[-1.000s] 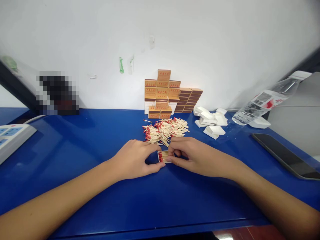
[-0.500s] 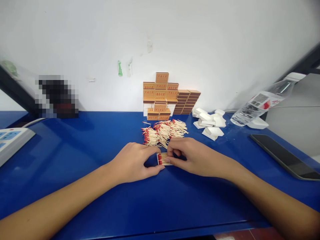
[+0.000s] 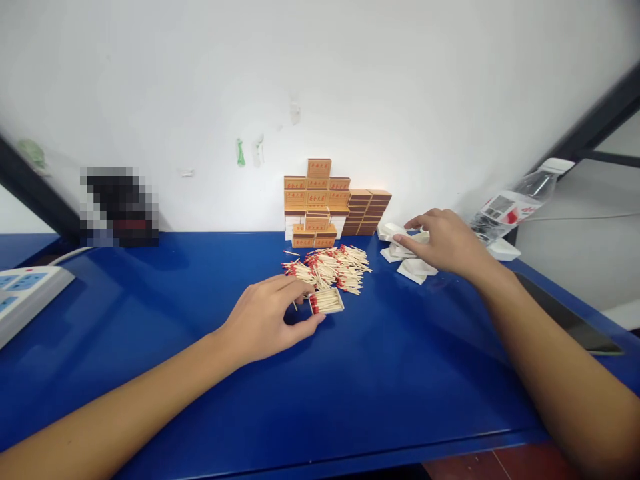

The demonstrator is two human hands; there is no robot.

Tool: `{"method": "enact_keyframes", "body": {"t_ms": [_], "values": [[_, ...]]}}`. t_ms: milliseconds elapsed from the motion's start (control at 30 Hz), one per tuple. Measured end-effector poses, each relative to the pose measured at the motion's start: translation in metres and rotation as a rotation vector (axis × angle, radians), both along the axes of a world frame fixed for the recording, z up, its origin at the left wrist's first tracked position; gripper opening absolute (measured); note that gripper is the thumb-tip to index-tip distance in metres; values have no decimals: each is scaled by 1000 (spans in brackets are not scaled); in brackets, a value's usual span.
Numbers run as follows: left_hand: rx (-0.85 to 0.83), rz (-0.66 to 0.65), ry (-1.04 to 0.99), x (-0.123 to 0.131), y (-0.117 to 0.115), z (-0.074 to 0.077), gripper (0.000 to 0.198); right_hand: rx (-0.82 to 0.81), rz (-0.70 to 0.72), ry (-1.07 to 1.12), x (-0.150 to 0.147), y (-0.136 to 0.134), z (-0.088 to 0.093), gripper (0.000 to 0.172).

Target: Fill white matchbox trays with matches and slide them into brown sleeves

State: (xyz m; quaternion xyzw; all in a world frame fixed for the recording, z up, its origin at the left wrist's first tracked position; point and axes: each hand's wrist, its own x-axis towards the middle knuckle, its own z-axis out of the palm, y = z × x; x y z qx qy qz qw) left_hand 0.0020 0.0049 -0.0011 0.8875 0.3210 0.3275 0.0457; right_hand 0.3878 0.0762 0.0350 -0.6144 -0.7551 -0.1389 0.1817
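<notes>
The left hand point(image 3: 273, 313) curves around the left end of a tray point(image 3: 342, 305), thumb tip along its front side and fingers at the back corner, little more than the tray's width between them; I cannot tell how firmly they press. The tray lies on the table point(image 3: 350, 400), filled with matches point(image 3: 327, 301), red heads to the left. Just behind it, close against the fingers, a loose heap point(image 3: 330, 267) of more matches crowds the way to the stacked boxes point(image 3: 317, 198) by the wall point(image 3: 210, 87). The right hand point(image 3: 445, 240) is over a jumbled pile of white trays point(image 3: 417, 268), thumb and fingers parted; whether it touches one I cannot tell. That hand covers part of the pile and the foot of the slanting bottle point(image 3: 510, 207), and its forearm hides part of the phone point(image 3: 565, 320). At far left, well apart, sit a power strip point(image 3: 35, 293) and a pixelated dark patch point(image 3: 120, 207).
</notes>
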Motion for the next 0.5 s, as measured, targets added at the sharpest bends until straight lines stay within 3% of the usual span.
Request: {"method": "enact_keyframes", "body": {"t_ms": [100, 233, 367, 500], "values": [[12, 17, -7, 0, 1, 0, 27, 46, -2, 46, -6, 0, 0, 35], [-30, 29, -46, 0, 0, 0, 27, 19, 3, 316, -28, -3, 10, 27], [-46, 63, -71, 0, 1, 0, 30, -134, 110, 552, -67, 5, 18, 31], [-25, 108, -108, -2, 3, 2, 29, -171, 196, 570, -113, 22, 25, 28]]}}
